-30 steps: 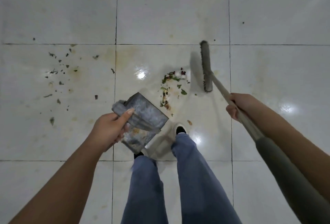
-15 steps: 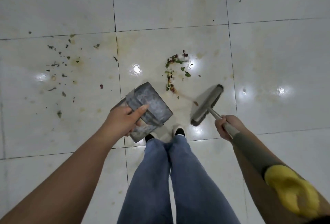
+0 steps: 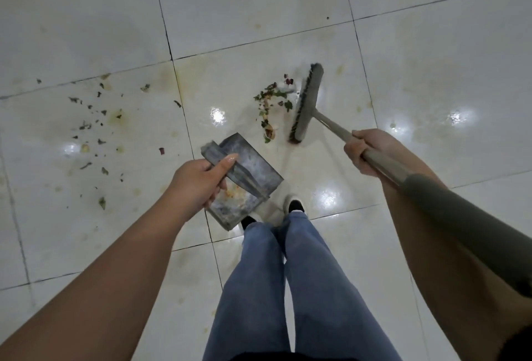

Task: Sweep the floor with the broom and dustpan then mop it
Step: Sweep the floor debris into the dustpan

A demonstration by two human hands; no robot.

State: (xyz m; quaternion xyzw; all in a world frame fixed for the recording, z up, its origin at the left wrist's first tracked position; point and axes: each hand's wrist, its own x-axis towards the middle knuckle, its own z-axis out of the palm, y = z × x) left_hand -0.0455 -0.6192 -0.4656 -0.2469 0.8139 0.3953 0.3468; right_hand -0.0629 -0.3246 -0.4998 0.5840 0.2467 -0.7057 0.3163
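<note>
My left hand (image 3: 198, 182) grips the handle of a grey metal dustpan (image 3: 247, 170), held above the floor in front of my feet, with some scraps lying in it. My right hand (image 3: 364, 150) grips the broom's pale handle. The broom head (image 3: 306, 104) stands on the white tile just right of a small pile of leaves and scraps (image 3: 273, 101). A second scatter of dark leaf bits (image 3: 95, 130) lies on the tile to the left.
The floor is glossy white tile (image 3: 431, 58) with dark grout lines, yellowish stains and light glare spots. My legs in blue jeans (image 3: 288, 288) and my shoes (image 3: 293, 205) stand just behind the dustpan.
The broom head swung from near my feet out to the right side of the scrap pile. The dustpan stayed in my left hand, and the view shifted slightly.
</note>
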